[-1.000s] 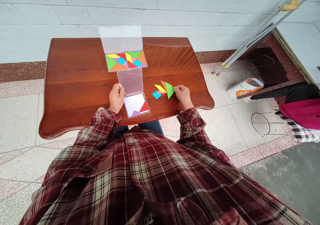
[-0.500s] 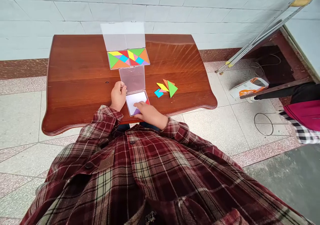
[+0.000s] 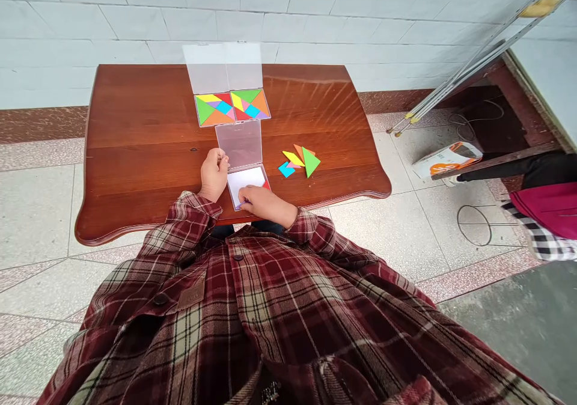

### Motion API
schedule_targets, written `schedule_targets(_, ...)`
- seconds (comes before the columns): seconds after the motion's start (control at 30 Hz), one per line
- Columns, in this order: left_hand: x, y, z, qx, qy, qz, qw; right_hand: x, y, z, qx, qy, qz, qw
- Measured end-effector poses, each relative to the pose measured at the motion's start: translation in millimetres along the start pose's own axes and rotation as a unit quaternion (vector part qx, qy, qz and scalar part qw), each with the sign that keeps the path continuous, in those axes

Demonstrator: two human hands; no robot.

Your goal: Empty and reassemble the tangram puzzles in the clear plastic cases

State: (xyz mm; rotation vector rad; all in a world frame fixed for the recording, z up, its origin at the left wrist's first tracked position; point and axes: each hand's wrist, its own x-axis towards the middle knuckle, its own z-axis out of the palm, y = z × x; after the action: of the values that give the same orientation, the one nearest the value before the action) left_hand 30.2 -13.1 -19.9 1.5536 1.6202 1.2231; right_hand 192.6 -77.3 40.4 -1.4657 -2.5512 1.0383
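Observation:
A clear plastic case [image 3: 231, 193] with a white bottom lies open near the table's front edge, its see-through lid [image 3: 240, 142] tipped back. My left hand [image 3: 214, 173] is at the left edge of this lid, fingers curled closed round it near the hinge. Inside the case, my right hand [image 3: 265, 204] pinches a purple tangram piece [image 3: 244, 206] at the front, mostly covered by the fingers. A bit of a red piece [image 3: 265, 184] shows at the case's right side. Loose tangram pieces lie to the right: a green triangle [image 3: 311, 161], a yellow parallelogram [image 3: 293, 158], and blue, pink and orange ones.
Two open cases filled with coloured tangram pieces [image 3: 215, 109] [image 3: 250, 103] stand side by side at the back of the wooden table [image 3: 144, 146]. A tiled wall rises behind. To the right are metal poles [image 3: 446, 80], a white-orange carton [image 3: 448, 160] and part of another person [image 3: 547, 207].
My right hand's fingers have drawn together and slid slightly toward me and left, over the purple piece. My left hand has stayed at the lid. The loose pieces have not moved.

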Motion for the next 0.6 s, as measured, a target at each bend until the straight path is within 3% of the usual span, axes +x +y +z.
schedule_targets(0.07,0,0,-0.1,0.004,0.002,-0.001,1.0,0,7,-3,0.062,0.038,-0.011,0.997)
schedule_targets(0.17,0,-1,-0.2,0.001,0.003,0.006,1.0,-3,31,-13,0.159,0.164,-0.002,0.974)
schedule_targets(0.3,0,-2,-0.4,-0.002,0.001,0.002,1.0,-8,79,-31,0.191,0.303,0.079,0.93)
schedule_targets(0.47,1,-3,-0.4,-0.012,0.003,0.005,1.0,-8,118,-40,0.127,0.314,0.173,0.925)
schedule_targets(0.6,2,-5,0.7,-0.016,0.002,0.008,1.0,-9,119,-35,0.056,0.343,0.184,0.919)
